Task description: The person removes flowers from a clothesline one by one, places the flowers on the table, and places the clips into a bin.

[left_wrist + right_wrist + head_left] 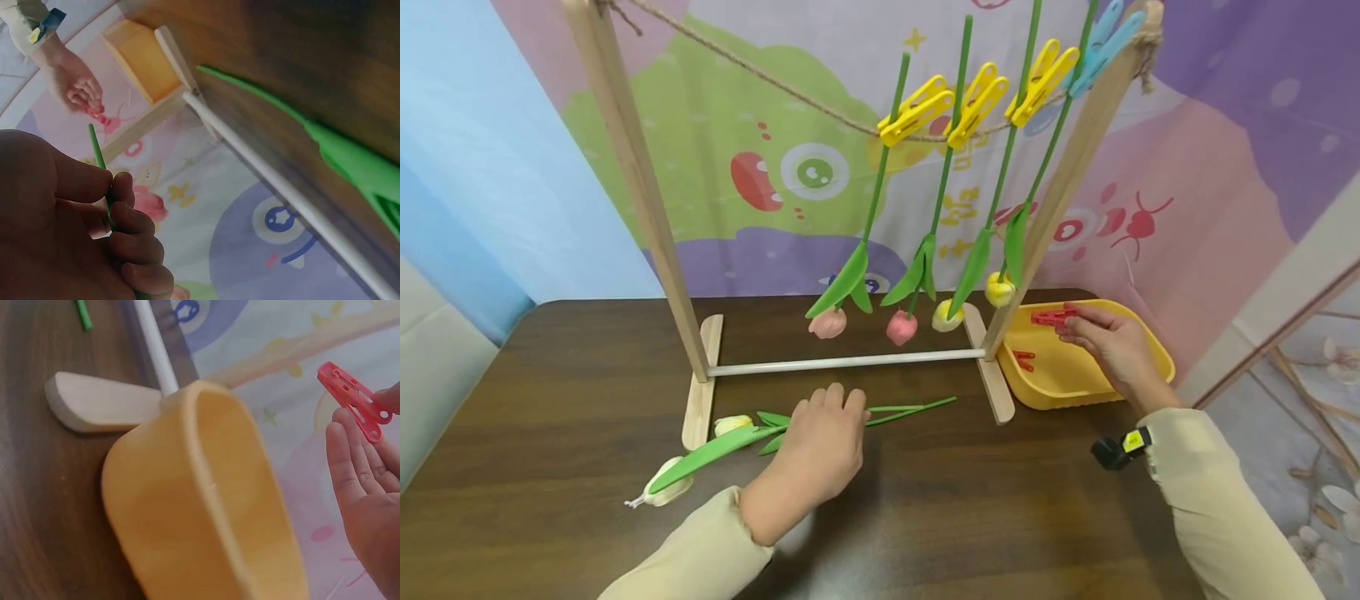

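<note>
A: Fingers (140, 247) of your left hand (825, 437), state?

B: Curled in, thumb against the index finger, pinching a thin green stem (95, 145). Two loose tulips extend left of that hand, a yellowish one (730, 423) and a cream one (672, 495). Which of them owns the pinched stem, I cannot tell.

A: Position?

B: You have that hand over the brown table (970, 500), on your side of the white bar (846, 363) of the wooden frame (643, 167).

A: Your right hand (1108, 346)?

B: Thumb and fingertips brought together on a red clip (347, 394). You hold it above the yellow tub (1063, 362); a second red clip (1024, 360) lies inside, toward the tub's left end.

A: Rope (760, 75)?

B: Strung between the two posts. Four tulips hang heads down: pale pink (827, 322), deeper pink (902, 327), pale yellow (946, 318), yellow (998, 289). Three yellow clips (976, 107) and one blue clip (1102, 50) hold the stems, blue nearest your right-hand post.
</note>
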`<state>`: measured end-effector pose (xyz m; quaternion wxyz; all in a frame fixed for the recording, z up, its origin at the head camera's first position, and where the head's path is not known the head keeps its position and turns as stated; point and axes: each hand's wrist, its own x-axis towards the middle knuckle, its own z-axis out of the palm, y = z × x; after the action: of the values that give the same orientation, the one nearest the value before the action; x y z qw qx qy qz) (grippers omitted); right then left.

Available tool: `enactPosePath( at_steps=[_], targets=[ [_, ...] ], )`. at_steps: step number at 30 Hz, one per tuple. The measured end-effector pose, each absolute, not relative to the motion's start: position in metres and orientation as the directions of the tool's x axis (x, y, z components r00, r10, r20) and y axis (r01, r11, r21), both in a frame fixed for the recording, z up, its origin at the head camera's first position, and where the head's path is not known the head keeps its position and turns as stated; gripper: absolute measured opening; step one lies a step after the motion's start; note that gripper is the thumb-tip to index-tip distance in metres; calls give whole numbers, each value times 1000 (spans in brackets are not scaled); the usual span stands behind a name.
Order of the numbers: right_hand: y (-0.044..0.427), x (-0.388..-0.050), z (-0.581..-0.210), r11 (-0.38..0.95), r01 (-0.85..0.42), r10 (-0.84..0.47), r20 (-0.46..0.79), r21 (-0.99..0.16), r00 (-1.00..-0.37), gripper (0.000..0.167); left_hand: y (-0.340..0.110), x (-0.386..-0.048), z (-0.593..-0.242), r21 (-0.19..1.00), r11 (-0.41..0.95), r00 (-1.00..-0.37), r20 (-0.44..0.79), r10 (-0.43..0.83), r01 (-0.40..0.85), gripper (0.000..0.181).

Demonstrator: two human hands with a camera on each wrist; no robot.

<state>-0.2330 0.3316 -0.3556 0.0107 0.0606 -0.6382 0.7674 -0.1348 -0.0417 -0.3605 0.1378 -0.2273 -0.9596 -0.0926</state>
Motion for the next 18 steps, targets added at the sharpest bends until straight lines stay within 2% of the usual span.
enactPosePath(
  at_steps=[13, 15, 18],
  targets=[
    [335, -247, -386, -92, 14, -8, -14, -996, -1000, 15, -30, -134, -384, 154, 879, -881, 237, 410, 451, 17],
    [335, -248, -388, -82, 30, -3, -30, -996, -1000, 19, -29, -135, -387, 159, 881, -885, 228, 406, 445, 17],
    [335, -250, -390, -48, 55, 11, -56, -997, -998, 40, -28, -136, -390, 156, 885, -888, 221, 402, 439, 17]
  ],
)
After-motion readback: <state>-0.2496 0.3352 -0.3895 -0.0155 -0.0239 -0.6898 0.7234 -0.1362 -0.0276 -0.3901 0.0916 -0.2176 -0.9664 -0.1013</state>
